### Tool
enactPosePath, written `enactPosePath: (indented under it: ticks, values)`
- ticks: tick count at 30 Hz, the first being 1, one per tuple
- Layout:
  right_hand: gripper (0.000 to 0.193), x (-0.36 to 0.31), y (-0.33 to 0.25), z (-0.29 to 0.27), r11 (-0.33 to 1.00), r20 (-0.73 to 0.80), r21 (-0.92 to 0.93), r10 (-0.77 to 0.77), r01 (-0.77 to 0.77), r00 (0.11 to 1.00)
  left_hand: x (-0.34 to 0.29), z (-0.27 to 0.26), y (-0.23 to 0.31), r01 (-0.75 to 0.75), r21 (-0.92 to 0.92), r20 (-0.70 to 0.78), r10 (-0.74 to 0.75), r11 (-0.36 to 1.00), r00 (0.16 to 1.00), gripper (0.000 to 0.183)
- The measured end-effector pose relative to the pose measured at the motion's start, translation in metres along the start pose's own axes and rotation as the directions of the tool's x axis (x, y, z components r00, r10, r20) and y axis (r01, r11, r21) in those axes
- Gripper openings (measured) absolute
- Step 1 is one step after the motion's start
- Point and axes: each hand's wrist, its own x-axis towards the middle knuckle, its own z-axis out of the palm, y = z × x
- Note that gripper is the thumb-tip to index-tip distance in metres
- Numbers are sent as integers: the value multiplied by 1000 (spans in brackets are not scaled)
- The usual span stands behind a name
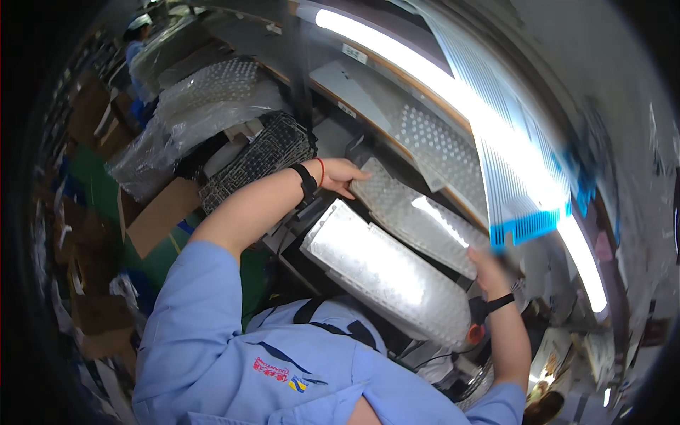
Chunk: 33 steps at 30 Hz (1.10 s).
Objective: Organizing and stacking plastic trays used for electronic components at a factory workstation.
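A long clear plastic blister tray point(397, 200) spans the gap between my two hands. My left hand point(340, 176) is closed at its left end, thumb and fingers around the corner. My right hand point(487, 272) pinches the opposite end; motion slightly blurs it. Closer to my body lies a thick stack of similar clear trays point(382, 273), shiny under the lamp. The held tray is on the far side of this stack, running roughly parallel to it. Whether it touches the surface beneath cannot be told.
A shelf point(386, 134) beyond my hands bears more dimpled trays point(439, 145). Blue-white ribbed strips point(528, 230) hang beside a bright tube lamp point(397, 42). Left are black patterned trays point(265, 152), bagged clear trays point(205, 95) and a cardboard box point(163, 216). Another person point(136, 53) is far left.
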Motion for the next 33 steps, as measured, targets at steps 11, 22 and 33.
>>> enactPosePath:
  ticks: [11, 22, 33]
  values:
    - [30, 120, 57, -38, 984, -17, 52, 172, -171, 985, 3, -20, -32, -192, 13, -231, 190, 981, 954, 72]
    - [62, 211, 94, -125, 955, 99, 227, 174, -192, 980, -204, 32, -93, -467, 31, -553, 405, 883, 728, 48]
    - [45, -68, -28, -38, 866, 96, -485, 189, -120, 977, -317, 46, -237, -671, -127, -772, 352, 731, 529, 36]
